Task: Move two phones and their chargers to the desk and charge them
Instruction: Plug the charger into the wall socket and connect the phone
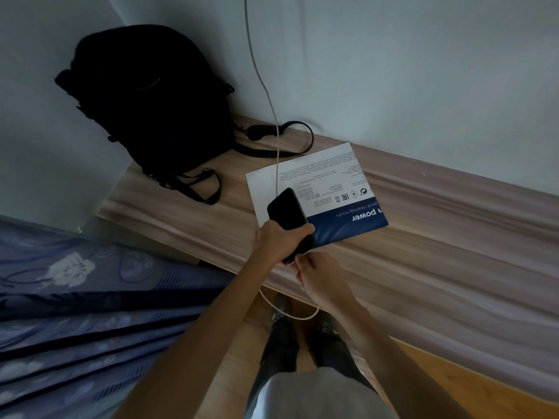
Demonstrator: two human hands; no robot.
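Note:
A black phone (287, 214) with a dark screen is held over the front edge of the wooden desk (423, 243). My left hand (279, 240) grips its lower half. My right hand (317, 276) pinches the end of a pale charging cable (266, 95) at the phone's bottom edge. The cable comes down along the wall from above, runs behind the phone and loops below the desk edge. Whether the plug sits in the phone is hidden by my fingers. No second phone shows.
A black backpack (151, 95) stands in the desk's far left corner, its straps spread over the wood. A white and blue printed sheet (329, 189) lies under the phone. A bed with blue patterned bedding (84, 297) is at the left. My legs stand on a wood floor.

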